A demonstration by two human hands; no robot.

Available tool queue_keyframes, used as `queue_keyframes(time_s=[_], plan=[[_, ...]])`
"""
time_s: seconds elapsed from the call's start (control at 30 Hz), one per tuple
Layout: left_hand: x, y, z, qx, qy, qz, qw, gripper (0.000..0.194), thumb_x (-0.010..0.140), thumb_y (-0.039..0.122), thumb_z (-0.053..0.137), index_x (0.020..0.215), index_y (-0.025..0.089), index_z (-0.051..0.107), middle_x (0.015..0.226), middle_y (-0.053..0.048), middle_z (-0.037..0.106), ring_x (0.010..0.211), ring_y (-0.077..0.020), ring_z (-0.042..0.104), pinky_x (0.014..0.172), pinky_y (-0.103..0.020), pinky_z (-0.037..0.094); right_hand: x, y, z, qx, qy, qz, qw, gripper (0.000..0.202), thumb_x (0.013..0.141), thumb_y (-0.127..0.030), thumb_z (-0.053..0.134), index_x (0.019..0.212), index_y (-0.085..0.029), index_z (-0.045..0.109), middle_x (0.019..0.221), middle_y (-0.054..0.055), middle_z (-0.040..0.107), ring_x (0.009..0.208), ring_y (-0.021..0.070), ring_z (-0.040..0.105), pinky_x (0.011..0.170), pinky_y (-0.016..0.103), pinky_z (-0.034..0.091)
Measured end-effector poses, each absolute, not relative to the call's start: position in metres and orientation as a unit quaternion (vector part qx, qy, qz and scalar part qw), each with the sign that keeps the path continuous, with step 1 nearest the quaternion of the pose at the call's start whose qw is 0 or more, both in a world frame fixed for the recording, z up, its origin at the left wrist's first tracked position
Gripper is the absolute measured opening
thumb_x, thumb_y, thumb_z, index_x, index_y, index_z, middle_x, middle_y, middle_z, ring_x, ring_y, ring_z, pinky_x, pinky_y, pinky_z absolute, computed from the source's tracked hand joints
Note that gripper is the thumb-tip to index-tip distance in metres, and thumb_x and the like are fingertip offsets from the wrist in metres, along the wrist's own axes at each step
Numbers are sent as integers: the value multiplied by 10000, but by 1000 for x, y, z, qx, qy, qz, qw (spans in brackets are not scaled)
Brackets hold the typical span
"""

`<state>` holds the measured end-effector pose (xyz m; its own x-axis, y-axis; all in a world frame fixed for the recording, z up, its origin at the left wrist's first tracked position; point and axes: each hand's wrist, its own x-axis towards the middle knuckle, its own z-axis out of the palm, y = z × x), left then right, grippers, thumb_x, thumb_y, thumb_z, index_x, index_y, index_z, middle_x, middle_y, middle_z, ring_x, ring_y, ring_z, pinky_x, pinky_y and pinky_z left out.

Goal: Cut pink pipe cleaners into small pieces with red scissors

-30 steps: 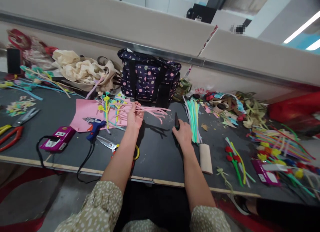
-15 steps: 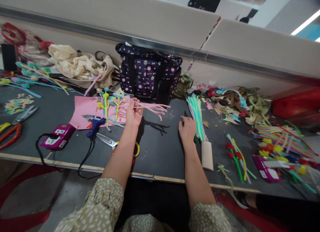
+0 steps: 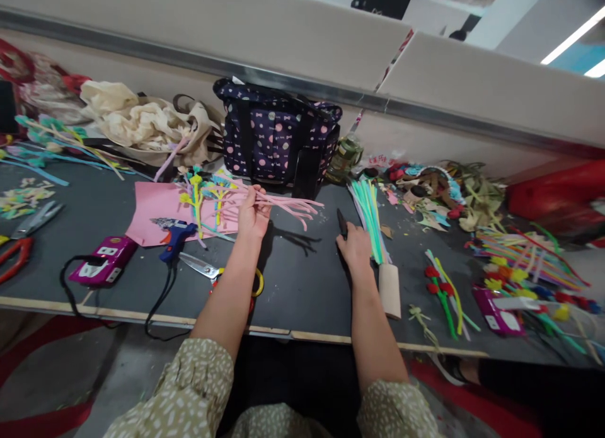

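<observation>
1. Pink pipe cleaners (image 3: 283, 205) are pinched in the left hand (image 3: 253, 214) – fingers closed on one end of the bundle, which is held just above the dark table (image 3: 293, 287) with its long axis running rightward, loose ends fanning toward the right hand.
2. Nearer the table's front edge, the right hand (image 3: 355, 249) rests curled over a small dark tool (image 3: 342, 224) (only its tip shows past the knuckles, so I cannot tell what it is); the fingers look closed around it.
3. Just right of that hand lies a cardboard tube (image 3: 390, 290), and a sheaf of green pipe cleaners (image 3: 371, 217) points away from the person.
4. Left of the left forearm – scissors (image 3: 201, 266), partly hidden by the arm, and a blue glue gun (image 3: 174, 237) on pink paper (image 3: 151, 205).
5. Farthest back stands a spotted bag (image 3: 274, 142) against the partition.
</observation>
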<state>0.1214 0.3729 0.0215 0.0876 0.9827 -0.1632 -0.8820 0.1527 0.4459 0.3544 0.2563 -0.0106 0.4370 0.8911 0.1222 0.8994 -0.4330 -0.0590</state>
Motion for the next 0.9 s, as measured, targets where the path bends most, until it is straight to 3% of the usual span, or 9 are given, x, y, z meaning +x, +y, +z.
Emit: queue_keyframes(time_s=[0.2,0.33,0.63,0.77,0.9], plan=[[121,374,19,111,218,636,732,169,866,237,625,723,147,636,649,12,615,408,-15,416,375,-148,300,322,232,12,-807,-590,16,1,311,837,-318,519,1073,-172,659,918,113,641,872,236,602,721,286,395],[125,373,17,117,208,622,745,163,867,240,622,740,141,641,656,8,621,421,-22,432,382,-159,308,309,227,21,-810,-585,46,-5,303,838,-314,517,1079,-189,653,941,97,630,789,202,626,668,267,396],[125,371,20,111,218,620,746,165,835,259,667,725,143,628,631,16,610,398,-15,429,364,-146,313,312,249,22,-808,-587,60,-16,254,833,-289,537,987,-145,678,970,131,656,871,227,642,701,266,426],[125,371,20,104,218,616,750,166,847,245,652,725,135,628,626,11,615,402,-14,433,368,-141,317,312,257,15,-830,-555,44,19,325,858,-294,506,1115,-141,633,1055,143,624,857,219,646,693,268,436],[125,371,19,95,217,620,748,168,857,243,641,735,127,624,625,14,613,395,-10,410,370,-137,310,315,255,15,-819,-570,63,3,276,832,-292,530,1016,-143,672,986,136,640,878,234,641,710,277,433]])
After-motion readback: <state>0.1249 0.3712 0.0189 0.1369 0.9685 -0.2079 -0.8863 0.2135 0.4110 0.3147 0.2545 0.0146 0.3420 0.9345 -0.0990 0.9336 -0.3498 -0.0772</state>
